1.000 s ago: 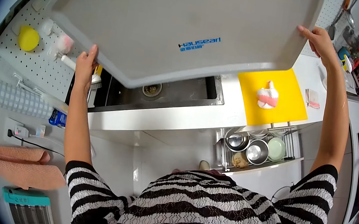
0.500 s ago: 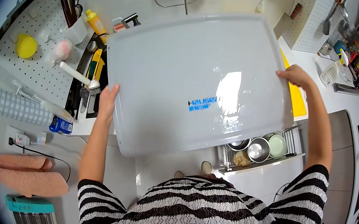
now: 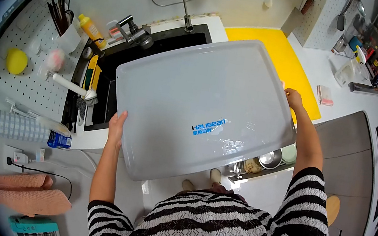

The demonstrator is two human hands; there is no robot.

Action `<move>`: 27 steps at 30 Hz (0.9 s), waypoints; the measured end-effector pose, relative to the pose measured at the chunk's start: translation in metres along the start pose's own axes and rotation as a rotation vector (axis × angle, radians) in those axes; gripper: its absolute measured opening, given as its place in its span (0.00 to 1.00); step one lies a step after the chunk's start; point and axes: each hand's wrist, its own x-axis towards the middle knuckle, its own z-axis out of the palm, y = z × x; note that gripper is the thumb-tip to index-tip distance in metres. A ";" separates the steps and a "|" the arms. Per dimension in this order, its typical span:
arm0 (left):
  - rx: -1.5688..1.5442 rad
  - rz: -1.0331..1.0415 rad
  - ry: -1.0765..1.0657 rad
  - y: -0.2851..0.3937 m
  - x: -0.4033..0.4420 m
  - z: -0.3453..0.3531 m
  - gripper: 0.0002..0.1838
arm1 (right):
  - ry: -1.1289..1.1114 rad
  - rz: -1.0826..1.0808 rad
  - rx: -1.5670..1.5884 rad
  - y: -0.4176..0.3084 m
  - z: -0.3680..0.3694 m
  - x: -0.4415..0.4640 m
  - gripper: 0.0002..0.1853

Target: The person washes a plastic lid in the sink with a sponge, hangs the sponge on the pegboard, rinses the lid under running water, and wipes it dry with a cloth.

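A large grey plastic lid (image 3: 177,101) with rounded corners and blue lettering spans the middle of the view, held out in front of my body. Shiny wet-looking patches lie near its lower right part. My left hand (image 3: 117,127) grips its left edge, thumb on top and the other fingers hidden below. At the right edge, my right hand (image 3: 293,99) is closed on the rim, fingers partly out of sight. Behind the lid is a black sink (image 3: 174,35) with a tall curved faucet (image 3: 188,22), partly covered by it.
A yellow mat (image 3: 299,68) lies on the white counter to the right. Below it an open drawer holds a metal bowl (image 3: 271,158) and a green bowl (image 3: 289,154). On the left are a white brush (image 3: 74,86), a chopstick holder (image 3: 69,39) and a yellow bottle (image 3: 91,29).
The lid has moved down toward my body with both hands on it. More of the sink, faucet base and yellow mat now shows behind it, and less of the drawer.
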 end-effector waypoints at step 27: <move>0.728 0.308 0.158 -0.019 0.046 0.011 0.18 | 0.075 -0.604 0.152 -0.266 0.087 -0.030 0.24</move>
